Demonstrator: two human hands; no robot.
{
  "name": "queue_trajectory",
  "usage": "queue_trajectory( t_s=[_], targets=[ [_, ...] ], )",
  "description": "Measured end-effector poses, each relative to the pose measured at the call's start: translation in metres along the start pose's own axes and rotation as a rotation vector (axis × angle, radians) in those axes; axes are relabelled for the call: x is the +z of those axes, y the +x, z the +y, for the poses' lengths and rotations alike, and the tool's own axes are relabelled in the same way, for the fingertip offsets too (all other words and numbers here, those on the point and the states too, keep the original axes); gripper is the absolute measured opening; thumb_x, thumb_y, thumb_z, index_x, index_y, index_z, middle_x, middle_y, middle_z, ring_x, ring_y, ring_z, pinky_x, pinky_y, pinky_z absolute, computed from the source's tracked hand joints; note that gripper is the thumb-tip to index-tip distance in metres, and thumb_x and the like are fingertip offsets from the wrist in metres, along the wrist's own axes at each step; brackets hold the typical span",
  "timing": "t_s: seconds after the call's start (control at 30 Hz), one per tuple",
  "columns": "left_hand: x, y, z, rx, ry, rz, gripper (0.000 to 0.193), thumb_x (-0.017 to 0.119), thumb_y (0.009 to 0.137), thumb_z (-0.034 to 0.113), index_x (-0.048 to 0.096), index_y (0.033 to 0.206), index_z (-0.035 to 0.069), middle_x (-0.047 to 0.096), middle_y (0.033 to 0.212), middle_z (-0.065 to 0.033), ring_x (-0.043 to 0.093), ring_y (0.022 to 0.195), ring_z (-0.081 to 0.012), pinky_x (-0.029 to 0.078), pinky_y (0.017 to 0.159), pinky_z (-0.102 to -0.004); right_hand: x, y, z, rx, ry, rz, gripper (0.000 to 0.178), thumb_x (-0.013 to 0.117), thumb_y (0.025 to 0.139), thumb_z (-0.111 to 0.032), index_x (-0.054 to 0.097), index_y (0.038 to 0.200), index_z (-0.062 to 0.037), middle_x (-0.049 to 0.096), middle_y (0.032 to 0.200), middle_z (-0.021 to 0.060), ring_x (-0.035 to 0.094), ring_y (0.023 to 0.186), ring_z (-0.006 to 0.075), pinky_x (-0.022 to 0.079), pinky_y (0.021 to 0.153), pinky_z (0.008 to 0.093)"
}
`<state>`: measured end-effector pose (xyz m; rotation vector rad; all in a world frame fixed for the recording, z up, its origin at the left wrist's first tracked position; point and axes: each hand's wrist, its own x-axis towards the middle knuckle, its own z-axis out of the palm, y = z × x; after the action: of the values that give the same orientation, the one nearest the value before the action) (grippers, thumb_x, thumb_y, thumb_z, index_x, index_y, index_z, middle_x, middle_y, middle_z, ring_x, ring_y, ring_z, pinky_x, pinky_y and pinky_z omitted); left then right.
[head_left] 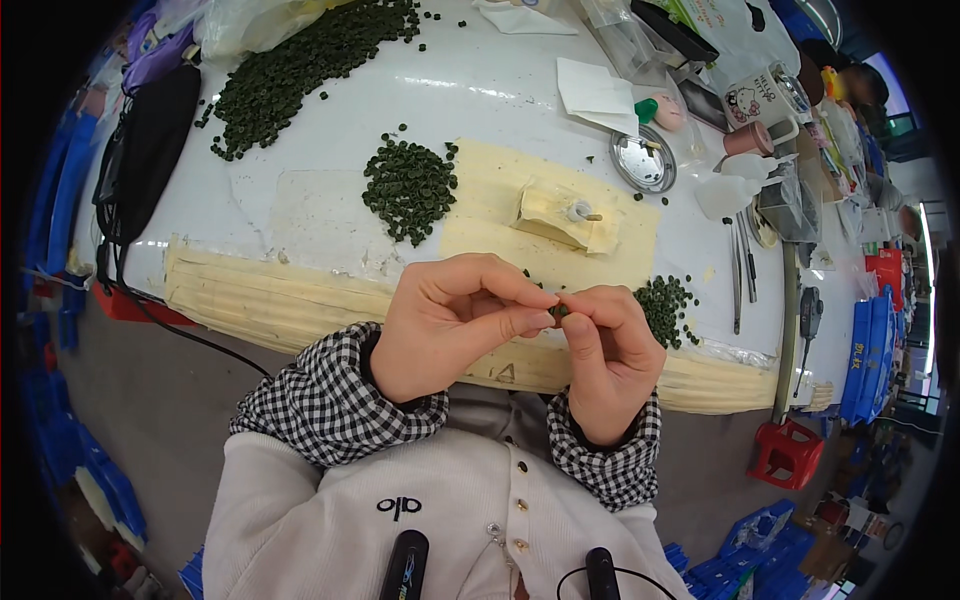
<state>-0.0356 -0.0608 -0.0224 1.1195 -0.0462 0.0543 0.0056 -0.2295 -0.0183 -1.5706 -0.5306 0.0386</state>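
Observation:
My left hand [450, 320] and my right hand [607, 355] meet above the near edge of a white table [330, 120], fingertips pinched together on one small dark green ring [560, 311]. A pile of the same green rings [408, 187] lies just beyond my left hand. A smaller pile [664, 305] sits right of my right hand. A big spread of green rings [300, 60] covers the far left of the table. A small metal peg on a taped block [577, 211] stands on a cream mat [500, 215] ahead of my hands.
A round metal dish [643, 160], tweezers [738, 270], white paper [595, 92], a patterned mug [760, 100] and plastic bags crowd the right side. A black bag [150, 150] hangs off the left edge. A red stool [787, 452] and blue crates [870, 350] stand on the floor.

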Motion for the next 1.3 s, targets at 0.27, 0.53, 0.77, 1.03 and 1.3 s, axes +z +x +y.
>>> queue_trajectory(
  t_s=[0.27, 0.53, 0.77, 1.03, 1.3],
  targets=[
    [-0.001, 0.0, 0.001, 0.13, 0.195, -0.022, 0.02, 0.067, 0.08, -0.012, 0.069, 0.096, -0.001, 0.064, 0.093, -0.0106, 0.062, 0.082, -0.014, 0.049, 0.07, -0.0237, -0.001, -0.001, 0.002, 0.029, 0.027, 0.009, 0.008, 0.067, 0.086, 0.0, 0.066, 0.092, 0.0047, 0.063, 0.089, 0.0104, 0.058, 0.081, 0.0144, 0.045, 0.073, 0.0237],
    [-0.002, 0.002, 0.004, 0.272, 0.422, -0.041, 0.019, 0.067, 0.08, -0.008, 0.071, 0.096, 0.002, 0.065, 0.087, -0.0087, 0.064, 0.078, -0.0148, 0.051, 0.068, -0.0241, -0.003, 0.0, 0.003, 0.086, 0.076, -0.035, 0.004, 0.064, 0.087, 0.0, 0.063, 0.087, 0.0038, 0.061, 0.086, 0.0082, 0.056, 0.078, 0.0128, 0.045, 0.071, 0.0236],
    [-0.001, 0.001, 0.006, 0.221, 0.42, -0.049, 0.021, 0.07, 0.077, -0.01, 0.072, 0.094, 0.001, 0.065, 0.09, -0.0098, 0.061, 0.082, -0.0147, 0.049, 0.069, -0.024, -0.005, 0.001, 0.001, 0.16, 0.174, -0.085, 0.008, 0.061, 0.091, -0.003, 0.06, 0.085, 0.003, 0.057, 0.082, 0.0059, 0.055, 0.075, 0.0108, 0.044, 0.07, 0.0229],
    [-0.002, 0.001, 0.005, 0.202, 0.405, -0.074, 0.018, 0.071, 0.076, -0.01, 0.07, 0.092, -0.001, 0.065, 0.088, -0.0096, 0.061, 0.081, -0.0143, 0.048, 0.07, -0.024, -0.004, 0.001, 0.002, 0.13, 0.096, -0.087, 0.011, 0.062, 0.09, -0.005, 0.059, 0.082, 0.002, 0.056, 0.078, 0.0053, 0.053, 0.072, 0.0117, 0.042, 0.067, 0.0235],
    [-0.002, 0.0, 0.003, 0.035, 0.138, -0.054, 0.015, 0.069, 0.08, -0.009, 0.069, 0.094, -0.002, 0.063, 0.091, -0.009, 0.06, 0.08, -0.0121, 0.048, 0.07, -0.0235, -0.002, 0.004, 0.0, -0.077, -0.117, -0.067, 0.012, 0.066, 0.086, -0.006, 0.059, 0.08, 0.0015, 0.059, 0.075, 0.0089, 0.054, 0.067, 0.0184, 0.043, 0.063, 0.0264]
  ],
)
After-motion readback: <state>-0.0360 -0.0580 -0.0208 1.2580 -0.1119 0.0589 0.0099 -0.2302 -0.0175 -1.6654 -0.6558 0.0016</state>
